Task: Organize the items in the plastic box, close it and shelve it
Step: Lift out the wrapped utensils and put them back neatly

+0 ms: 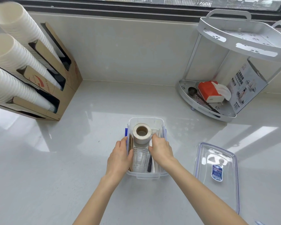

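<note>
The plastic box (146, 175) sat open on the surface, long axis running away from the person, both hands inside; the right hand (161, 151), fingers curled on something small and white, was nearer the lid (217, 174) lying to its right.

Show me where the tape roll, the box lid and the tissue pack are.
tape roll (141, 133), head view, top face by core.
box lid (216, 172), head view, clear centre panel.
tissue pack (207, 90), head view, red side.
</note>
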Motion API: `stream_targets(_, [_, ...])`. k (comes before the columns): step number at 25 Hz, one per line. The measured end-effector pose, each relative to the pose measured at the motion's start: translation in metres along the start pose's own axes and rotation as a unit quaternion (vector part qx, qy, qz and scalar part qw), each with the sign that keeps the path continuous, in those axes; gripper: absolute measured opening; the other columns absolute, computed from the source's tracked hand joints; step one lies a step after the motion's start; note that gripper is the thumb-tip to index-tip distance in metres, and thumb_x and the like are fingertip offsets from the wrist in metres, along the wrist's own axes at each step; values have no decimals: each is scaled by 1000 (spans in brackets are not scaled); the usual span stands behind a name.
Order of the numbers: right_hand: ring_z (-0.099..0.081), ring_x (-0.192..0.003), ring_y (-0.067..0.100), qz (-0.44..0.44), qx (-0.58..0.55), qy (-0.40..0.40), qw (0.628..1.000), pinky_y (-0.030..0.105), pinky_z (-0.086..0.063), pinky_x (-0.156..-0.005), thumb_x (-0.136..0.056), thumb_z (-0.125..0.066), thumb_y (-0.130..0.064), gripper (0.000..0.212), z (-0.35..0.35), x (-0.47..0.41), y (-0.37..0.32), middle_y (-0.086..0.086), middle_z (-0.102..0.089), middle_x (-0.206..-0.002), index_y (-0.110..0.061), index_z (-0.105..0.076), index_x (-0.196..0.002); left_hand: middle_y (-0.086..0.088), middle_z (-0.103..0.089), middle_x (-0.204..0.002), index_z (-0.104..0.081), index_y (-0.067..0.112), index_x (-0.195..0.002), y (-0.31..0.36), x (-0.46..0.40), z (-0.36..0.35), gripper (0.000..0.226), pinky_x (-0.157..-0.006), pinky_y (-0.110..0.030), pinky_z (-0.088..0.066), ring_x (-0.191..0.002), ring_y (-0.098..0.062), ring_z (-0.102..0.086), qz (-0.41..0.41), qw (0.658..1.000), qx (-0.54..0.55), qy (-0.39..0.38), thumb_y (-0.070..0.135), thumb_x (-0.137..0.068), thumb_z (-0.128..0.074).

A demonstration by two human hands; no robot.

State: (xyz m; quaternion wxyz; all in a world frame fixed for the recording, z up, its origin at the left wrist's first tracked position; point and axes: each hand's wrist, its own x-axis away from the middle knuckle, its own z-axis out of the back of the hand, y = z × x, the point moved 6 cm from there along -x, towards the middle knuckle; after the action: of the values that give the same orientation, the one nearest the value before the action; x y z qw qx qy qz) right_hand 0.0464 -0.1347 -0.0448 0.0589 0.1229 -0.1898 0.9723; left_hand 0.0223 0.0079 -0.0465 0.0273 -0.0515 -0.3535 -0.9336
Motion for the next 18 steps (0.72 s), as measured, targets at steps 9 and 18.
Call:
stream_targets(9, [-51, -108, 39, 8, -21, -32, 999, 39, -45, -82, -86, -36, 0, 34, -1, 3, 4, 21, -57, -117, -3, -52, -115, -9, -49, -123, -32, 17, -134, -1, 0, -1, 47, -86, -38, -46, -101, -27, -57, -1, 1000, 18, -1, 19, -89, -47])
stream_targets(18, [-62, -85, 19, 18, -289, 74, 954, 21, -43, -72, -88, -47, -14, 27, 44, 33, 54, 0, -62, -87, -19, -57, -113, -9, -52, -121, -42, 13, -127, 12, -6, 17, 43, -82, -30, -40, -108, -24, -54, 6, 999, 22, 36, 23, -87, -52])
